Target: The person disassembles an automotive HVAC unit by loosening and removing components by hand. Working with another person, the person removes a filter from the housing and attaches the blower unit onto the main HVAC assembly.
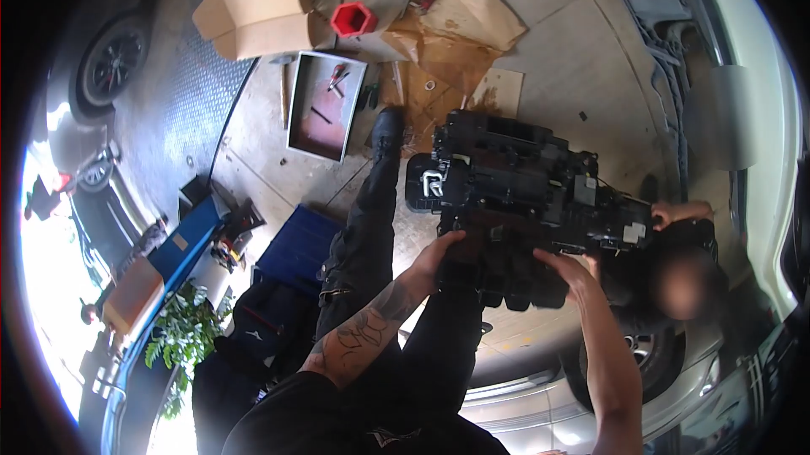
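A bulky black car heater box [515,193] is held up in front of my body over the floor. Its near side rests between my two hands. My left hand [439,257] grips the near left edge, with the thumb on top and the other fingers out of sight underneath. On the near right, my right hand [564,273] clasps the lower edge. White metal pipe ends [433,184] stick out at the box's left end. Another person's hand [669,214] is at the far right end of the box, close to a white label [633,233].
A metal tray [316,130] with tools lies on the floor ahead, near an open cardboard box [257,3], a red hexagonal container [353,20] and stained brown paper [464,24]. A co-worker [700,257] crouches at right by a car. My boot [387,130] is left of the heater box.
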Action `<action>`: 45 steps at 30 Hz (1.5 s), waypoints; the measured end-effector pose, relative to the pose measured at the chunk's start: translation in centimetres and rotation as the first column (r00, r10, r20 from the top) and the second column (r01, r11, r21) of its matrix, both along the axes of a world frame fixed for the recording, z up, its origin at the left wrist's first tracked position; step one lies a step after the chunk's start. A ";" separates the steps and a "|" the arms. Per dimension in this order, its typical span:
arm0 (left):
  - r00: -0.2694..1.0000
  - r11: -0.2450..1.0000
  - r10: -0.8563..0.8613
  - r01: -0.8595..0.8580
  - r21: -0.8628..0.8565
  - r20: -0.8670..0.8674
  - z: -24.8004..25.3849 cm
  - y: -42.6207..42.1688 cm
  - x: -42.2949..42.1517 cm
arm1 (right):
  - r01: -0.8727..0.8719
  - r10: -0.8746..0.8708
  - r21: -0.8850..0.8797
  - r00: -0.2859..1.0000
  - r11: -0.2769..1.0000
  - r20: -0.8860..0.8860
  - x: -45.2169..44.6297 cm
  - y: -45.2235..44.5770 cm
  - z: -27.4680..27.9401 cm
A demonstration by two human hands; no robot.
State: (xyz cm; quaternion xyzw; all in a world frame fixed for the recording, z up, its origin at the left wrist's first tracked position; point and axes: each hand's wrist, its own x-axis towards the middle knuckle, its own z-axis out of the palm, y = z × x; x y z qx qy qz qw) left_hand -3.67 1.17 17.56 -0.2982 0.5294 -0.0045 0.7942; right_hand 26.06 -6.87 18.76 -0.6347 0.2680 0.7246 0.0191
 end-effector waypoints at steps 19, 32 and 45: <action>0.256 -0.261 -0.597 0.834 0.486 -0.760 -29.5 16.5 0.6 | -0.040 0.021 0.209 0.995 0.977 0.094 -3.1 -14.5 15.0; 0.099 -0.195 -0.941 0.626 0.755 -0.324 -31.3 18.5 13.8 | -0.224 0.178 0.411 0.973 0.883 0.149 -7.4 -21.2 13.4; -0.247 -0.812 -0.581 0.127 0.569 -0.775 -21.5 30.4 19.4 | -0.197 0.065 0.339 0.929 0.920 0.365 -12.2 -20.6 9.6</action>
